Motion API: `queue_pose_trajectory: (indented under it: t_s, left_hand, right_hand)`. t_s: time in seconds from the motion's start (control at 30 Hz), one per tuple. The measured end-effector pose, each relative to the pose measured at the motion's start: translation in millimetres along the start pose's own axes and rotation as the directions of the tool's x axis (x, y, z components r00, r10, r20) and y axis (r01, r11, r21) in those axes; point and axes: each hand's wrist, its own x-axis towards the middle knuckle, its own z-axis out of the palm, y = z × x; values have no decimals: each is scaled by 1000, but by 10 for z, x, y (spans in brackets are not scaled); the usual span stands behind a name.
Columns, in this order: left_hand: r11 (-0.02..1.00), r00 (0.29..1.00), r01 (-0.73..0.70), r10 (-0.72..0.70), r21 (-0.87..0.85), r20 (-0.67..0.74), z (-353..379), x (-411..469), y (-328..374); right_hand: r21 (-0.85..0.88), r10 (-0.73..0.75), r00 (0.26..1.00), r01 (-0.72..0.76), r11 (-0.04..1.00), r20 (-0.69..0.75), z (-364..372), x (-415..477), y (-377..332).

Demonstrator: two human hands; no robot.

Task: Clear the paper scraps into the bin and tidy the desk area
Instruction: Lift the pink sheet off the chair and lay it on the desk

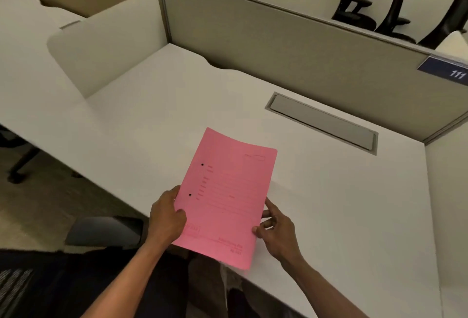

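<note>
Both hands, left [166, 219] and right [276, 229], gripping pink folder [225, 196] over white desk [342, 216].

Light was soft, warm and rather dim; the desk [329, 203] showed faint shadows, while wide-angle bending curved the frame's blurred edges.

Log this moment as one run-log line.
left hand: grips pink folder left edge | right hand: fingers on right edge | folder: over white desk front edge | bin: not in view

Head camera looks steeply down, close over the white desk [329, 203]; edges seemingly warped.
</note>
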Motion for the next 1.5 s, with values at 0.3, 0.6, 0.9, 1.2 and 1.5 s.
queue_pose_trajectory:
  t_s: [0.3, 0.6, 0.9, 1.2, 1.5]
  left_hand:
    - [995, 998, 55, -52, 85, -32, 156, 1228, 393]
    - [957, 999, -31, 31, 288, 4, 416, 2485, 717]
    - [911, 993, -92, 113, 402, -30, 677, 3618, 1032]
    - [887, 984, -117, 165, 448, -70, 761, 4326, 1318]
    - [881, 981, -89, 159, 464, -113, 890, 4779, 1535]
  right_hand:
    - [50, 58, 998, -59, 997, 22, -40, 1397, -100]
    - [90, 62, 995, -55, 994, -77, -114, 2497, -212]
    - [61, 54, 990, -47, 997, -127, -316, 3397, -470]
    - [27, 94, 972, -91, 996, -214, -397, 4062, -640]
    - [-21, 95, 953, -105, 994, -287, -436, 4483, -772]
